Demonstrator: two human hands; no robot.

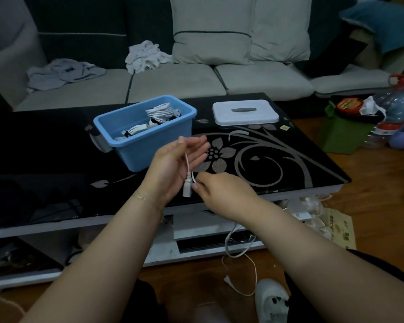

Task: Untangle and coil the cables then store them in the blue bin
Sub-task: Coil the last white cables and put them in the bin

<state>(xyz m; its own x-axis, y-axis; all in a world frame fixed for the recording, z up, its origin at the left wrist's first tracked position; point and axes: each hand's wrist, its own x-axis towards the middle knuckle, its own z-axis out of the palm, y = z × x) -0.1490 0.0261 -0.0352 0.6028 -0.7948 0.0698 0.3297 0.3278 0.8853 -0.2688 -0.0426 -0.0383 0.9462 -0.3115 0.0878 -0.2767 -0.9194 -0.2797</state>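
A thin white cable [187, 165] runs across the palm of my left hand [175, 164], which is raised over the table's near edge with its fingers nearly straight. The cable's white plug [187, 189] hangs below the palm. My right hand [217, 191] pinches the cable right beside the plug. The rest of the cable [239, 255] drops under my right forearm and loops on the floor. The blue bin [126, 145] stands on the table just beyond my left hand and holds several coiled white cables [160, 111].
The bin's white lid [245, 112] lies on the black glass table [278, 164] to the right. A sofa with cushions and cloths is behind. A green bag [343, 134], a water bottle [392, 108] and papers [336, 227] sit on the floor at right. A slipper [272, 299] is near my feet.
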